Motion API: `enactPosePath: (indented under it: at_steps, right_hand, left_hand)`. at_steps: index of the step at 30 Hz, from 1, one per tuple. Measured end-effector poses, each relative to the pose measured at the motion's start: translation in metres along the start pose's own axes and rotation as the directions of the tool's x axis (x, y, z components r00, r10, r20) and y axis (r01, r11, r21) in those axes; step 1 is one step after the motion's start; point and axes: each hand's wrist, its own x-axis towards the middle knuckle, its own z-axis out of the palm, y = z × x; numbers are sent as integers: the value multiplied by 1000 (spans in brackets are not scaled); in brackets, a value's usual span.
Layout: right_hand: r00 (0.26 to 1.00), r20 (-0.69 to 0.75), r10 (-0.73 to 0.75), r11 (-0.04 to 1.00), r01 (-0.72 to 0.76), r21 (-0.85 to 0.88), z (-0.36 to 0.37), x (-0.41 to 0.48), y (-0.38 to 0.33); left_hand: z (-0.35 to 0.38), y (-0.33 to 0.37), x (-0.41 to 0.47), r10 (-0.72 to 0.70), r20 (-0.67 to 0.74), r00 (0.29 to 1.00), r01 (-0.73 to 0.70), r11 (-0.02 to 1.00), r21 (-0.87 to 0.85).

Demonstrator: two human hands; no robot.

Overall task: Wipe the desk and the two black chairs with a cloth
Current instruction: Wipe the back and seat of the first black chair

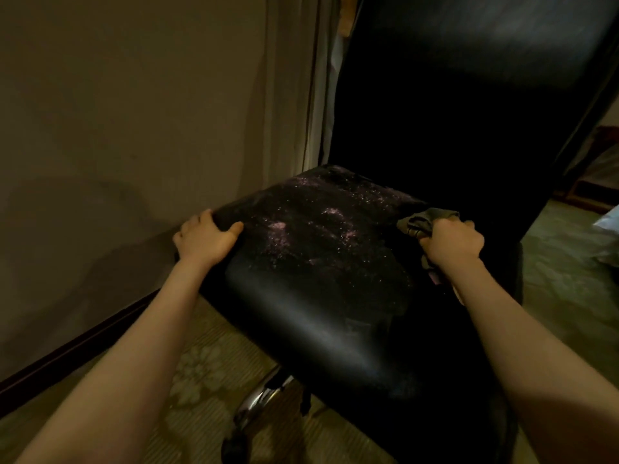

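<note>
A black leather chair (pixel 321 313) with a tall backrest fills the middle of the head view. Its seat is worn and flaked with pale specks toward the back. My left hand (pixel 204 239) grips the seat's left edge, thumb on top and fingers curled over the side. My right hand (pixel 452 241) holds a bunched olive-grey cloth (pixel 422 222) against the right side of the seat, and a strip of the cloth hangs below my wrist.
A beige wall (pixel 134 112) with a dark skirting board runs along the left. Patterned carpet (pixel 207 370) lies under the chair, whose chrome base (pixel 258 410) shows below the seat. A pale curtain (pixel 321 78) hangs behind the backrest.
</note>
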Motion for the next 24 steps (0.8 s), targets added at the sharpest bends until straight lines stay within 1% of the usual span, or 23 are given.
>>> enactPosePath:
  at_steps: [3,7,11,15,19,23,24]
  right_hand:
    - [1000,3,-10,999,9,38,0,-1,5]
    - [999,12,-33,986,30,166,2,-1,23]
    - [999,20,-40,985,36,166,-5,-8,25]
    - [999,25,-43,977,37,212,-14,-26,13]
    - [986,47,-157,942,136,306,-22,-50,-17]
    - [950,60,-306,882,259,394,-34,-74,-52]
    - [942,69,-328,866,271,420,-36,-79,-56]
  left_hand:
    - [-6,6,-5,-26,43,999,24,999,43]
    - [-4,5,-19,-29,36,999,27,999,39]
    - [-1,8,-38,-75,7,997,75,996,53]
    - [4,15,-68,-148,-27,989,150,984,95]
    - [8,27,-97,-230,-48,972,234,961,144]
    - [5,35,-111,-246,-35,969,248,949,196]
    - [4,35,-114,-241,-31,970,242,946,216]
